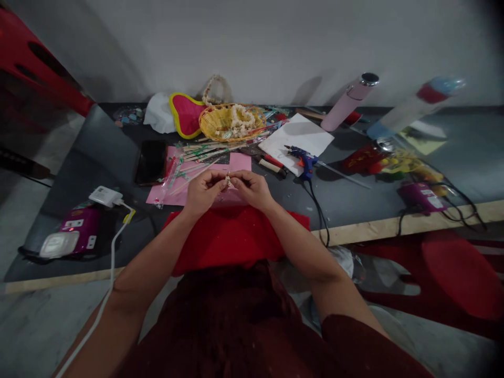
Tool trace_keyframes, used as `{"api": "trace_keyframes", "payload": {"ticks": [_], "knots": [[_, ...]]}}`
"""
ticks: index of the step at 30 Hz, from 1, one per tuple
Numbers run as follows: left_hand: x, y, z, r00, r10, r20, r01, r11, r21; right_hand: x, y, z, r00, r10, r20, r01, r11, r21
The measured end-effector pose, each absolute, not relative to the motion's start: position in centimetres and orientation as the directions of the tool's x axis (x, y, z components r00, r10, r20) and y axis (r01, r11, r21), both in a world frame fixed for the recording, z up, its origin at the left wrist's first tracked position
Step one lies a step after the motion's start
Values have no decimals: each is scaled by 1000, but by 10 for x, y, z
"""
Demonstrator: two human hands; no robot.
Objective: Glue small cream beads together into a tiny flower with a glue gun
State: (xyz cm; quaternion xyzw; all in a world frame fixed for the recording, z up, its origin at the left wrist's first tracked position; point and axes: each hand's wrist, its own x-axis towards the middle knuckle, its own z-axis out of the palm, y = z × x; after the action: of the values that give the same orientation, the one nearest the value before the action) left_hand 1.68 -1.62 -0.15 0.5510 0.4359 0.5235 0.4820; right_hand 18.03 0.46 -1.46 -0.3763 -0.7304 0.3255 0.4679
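Note:
My left hand (207, 190) and my right hand (251, 188) meet over the front of the table, fingertips pinched together. Between them is a small cream-coloured piece (228, 181), too small and too covered by the fingers to name. Pink paper (179, 197) lies under and beside the hands, with several thin sticks with green marks (199, 152) on it. A red cloth (232, 236) hangs over the table edge below my wrists. Past the fingers stands a yellow woven basket (214, 123) holding a string of cream pieces (241, 121).
A blue glue gun (307, 160) rests near white paper (303, 137), its cord running off the front edge. A phone (151, 161) lies on the left, near a purple power box (81, 228). A pink flask (348, 103) and a clear bottle (417, 110) stand at the right.

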Motion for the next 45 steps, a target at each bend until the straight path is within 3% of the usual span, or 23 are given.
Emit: {"api": "trace_keyframes", "payload": {"ticks": [11, 20, 27, 33, 45], "knots": [[13, -18, -4, 58, 966, 253, 189, -260, 947, 179, 4, -11, -269, 913, 306, 122, 348, -930], [15, -18, -10, 55, 955, 292, 218, -297, 930, 180, 6, -12, -295, 916, 273, 94, 312, -945], [18, -14, -4, 31, 995, 100, -89, -97, 991, 179, 7, -14, -300, 908, 293, 120, 341, -932], [13, -12, 5, 121, 987, -108, -405, 148, 902, 184, 7, -10, -299, 906, 300, 137, 352, -926], [10, -15, 12, 314, 937, -153, -457, 291, 841, 185, 10, -16, -286, 895, 343, 145, 394, -908]]}}
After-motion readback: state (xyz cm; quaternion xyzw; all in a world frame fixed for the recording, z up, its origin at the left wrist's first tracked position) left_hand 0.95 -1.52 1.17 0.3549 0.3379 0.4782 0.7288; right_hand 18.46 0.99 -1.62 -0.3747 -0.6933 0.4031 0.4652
